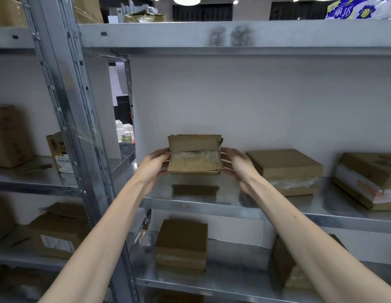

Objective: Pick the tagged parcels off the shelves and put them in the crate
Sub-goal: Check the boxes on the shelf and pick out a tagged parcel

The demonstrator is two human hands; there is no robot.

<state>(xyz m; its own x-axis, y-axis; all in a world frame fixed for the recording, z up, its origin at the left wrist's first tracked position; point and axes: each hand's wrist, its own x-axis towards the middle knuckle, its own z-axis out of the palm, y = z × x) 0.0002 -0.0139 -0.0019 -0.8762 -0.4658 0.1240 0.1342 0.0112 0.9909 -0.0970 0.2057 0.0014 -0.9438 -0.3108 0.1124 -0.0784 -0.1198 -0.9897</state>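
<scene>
A small brown cardboard parcel (194, 154) with clear tape across its front is held a little above the middle metal shelf (190, 202), its shadow on the shelf below it. My left hand (154, 165) grips its left end and my right hand (236, 166) grips its right end. No tag shows on the side facing me. The crate is out of view.
Two more taped parcels (286, 169) (369, 178) lie to the right on the same shelf. Other boxes (181, 243) (293, 265) sit on the shelf below. A steel upright (81, 127) stands at left, with labelled boxes (60, 152) on the neighbouring rack.
</scene>
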